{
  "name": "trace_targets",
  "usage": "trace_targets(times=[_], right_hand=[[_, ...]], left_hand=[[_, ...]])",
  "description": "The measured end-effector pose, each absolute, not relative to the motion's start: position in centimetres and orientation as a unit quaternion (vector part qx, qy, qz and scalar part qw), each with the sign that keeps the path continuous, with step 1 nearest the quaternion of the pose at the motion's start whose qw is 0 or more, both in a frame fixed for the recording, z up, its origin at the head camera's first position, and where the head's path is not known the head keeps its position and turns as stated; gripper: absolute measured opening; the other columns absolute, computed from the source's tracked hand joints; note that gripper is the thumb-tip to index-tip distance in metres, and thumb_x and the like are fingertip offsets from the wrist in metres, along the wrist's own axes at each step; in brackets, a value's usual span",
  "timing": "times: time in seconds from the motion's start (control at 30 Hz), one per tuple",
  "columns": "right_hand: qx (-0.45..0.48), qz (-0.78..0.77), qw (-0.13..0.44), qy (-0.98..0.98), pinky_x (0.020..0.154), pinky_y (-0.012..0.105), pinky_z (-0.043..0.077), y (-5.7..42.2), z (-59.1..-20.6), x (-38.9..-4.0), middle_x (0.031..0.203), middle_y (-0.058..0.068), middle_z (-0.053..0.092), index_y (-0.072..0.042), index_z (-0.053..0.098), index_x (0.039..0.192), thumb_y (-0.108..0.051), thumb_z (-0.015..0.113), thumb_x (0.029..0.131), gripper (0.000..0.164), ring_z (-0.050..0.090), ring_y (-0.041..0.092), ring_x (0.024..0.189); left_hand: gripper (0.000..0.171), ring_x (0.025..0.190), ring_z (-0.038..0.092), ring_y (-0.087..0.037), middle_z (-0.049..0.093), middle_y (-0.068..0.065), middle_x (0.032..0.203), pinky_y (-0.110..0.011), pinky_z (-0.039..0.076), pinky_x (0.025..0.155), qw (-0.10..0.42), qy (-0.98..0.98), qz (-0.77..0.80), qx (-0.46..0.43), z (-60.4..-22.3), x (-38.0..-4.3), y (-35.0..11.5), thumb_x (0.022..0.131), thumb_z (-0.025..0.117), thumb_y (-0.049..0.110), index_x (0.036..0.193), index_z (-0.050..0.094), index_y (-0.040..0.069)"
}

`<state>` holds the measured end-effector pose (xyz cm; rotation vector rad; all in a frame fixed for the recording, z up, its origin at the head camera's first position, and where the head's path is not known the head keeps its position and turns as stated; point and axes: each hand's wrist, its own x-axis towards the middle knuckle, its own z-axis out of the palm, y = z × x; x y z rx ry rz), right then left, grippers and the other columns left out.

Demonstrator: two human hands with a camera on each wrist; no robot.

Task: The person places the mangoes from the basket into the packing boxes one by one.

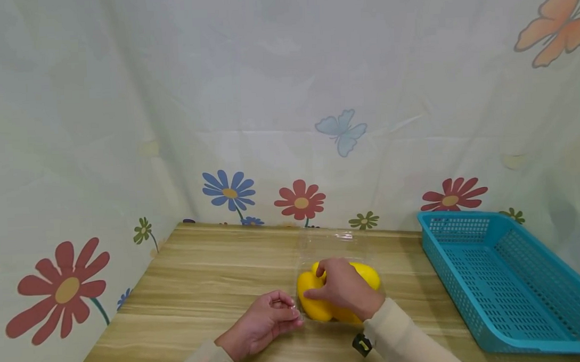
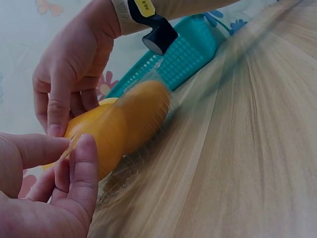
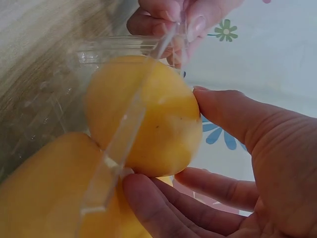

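Several smooth yellow mangoes (image 1: pixel 367 274) lie close together in a clear plastic clamshell box (image 1: pixel 332 244), whose lid stands folded back toward the wall. From above, my right hand (image 1: pixel 346 285) grips the mango (image 3: pixel 141 119) at the box's left end, thumb on one side and fingers on the other. My left hand (image 1: pixel 268 323) is at the box's near left corner. In the left wrist view, thumb and fingertips pinch the thin clear plastic edge (image 2: pixel 72 146) of the box. The box's near rim crosses in front of the mangoes in the right wrist view.
A blue perforated plastic basket (image 1: pixel 471 302) stands at the right of the wood-grain table (image 1: pixel 216 274). Behind the table hangs a pale curtain (image 1: pixel 258 86) printed with flowers and butterflies. Dark devices (image 1: pixel 362 344) are strapped at both wrists over light sleeves.
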<state>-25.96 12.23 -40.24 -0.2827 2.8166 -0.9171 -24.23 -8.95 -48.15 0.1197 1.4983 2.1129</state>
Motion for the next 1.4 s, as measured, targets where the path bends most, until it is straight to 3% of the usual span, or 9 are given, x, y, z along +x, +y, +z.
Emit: trace_targets(times=[0.5,0.87,1.17,1.4], right_hand=[[-0.113,-0.29,0.075,0.947,0.069,0.029,0.054,12.3,-41.4,-26.2,0.086,0.002,0.065,-0.004,0.067,0.101,-0.04,0.09,0.077,0.049,0.058,0.018,0.075],[-0.096,-0.301,0.073,0.946,0.076,0.032,0.059,13.1,-40.7,-26.0,0.099,0.004,0.072,-0.005,0.069,0.112,-0.04,0.088,0.08,0.051,0.06,0.016,0.079],[-0.073,-0.295,0.024,0.952,0.067,0.028,0.058,15.4,-39.2,-26.7,0.09,0.002,0.068,-0.008,0.071,0.108,-0.028,0.086,0.083,0.036,0.06,0.016,0.078],[-0.058,-0.289,0.001,0.955,0.079,0.034,0.061,18.1,-38.2,-27.4,0.099,0.004,0.07,-0.01,0.073,0.109,-0.021,0.084,0.086,0.028,0.06,0.017,0.086]], left_hand=[[0.019,0.084,0.071,-0.017,0.064,-0.003,0.091,-0.034,0.064,0.087,0.272,0.552,0.787,0.048,-48.2,-24.2,-8.9,0.093,0.068,-0.006,0.101,0.053,0.004],[0.02,0.085,0.071,-0.018,0.064,-0.004,0.091,-0.034,0.064,0.087,0.27,0.552,0.787,0.052,-48.4,-24.3,-8.9,0.093,0.068,-0.005,0.102,0.053,0.003],[0.02,0.084,0.071,-0.018,0.064,-0.004,0.09,-0.033,0.064,0.085,0.268,0.549,0.79,0.054,-48.5,-24.2,-9.0,0.092,0.067,-0.008,0.1,0.053,0.004],[0.02,0.084,0.071,-0.018,0.063,-0.004,0.09,-0.033,0.064,0.085,0.269,0.548,0.79,0.054,-48.5,-24.2,-9.0,0.092,0.067,-0.008,0.1,0.053,0.004]])
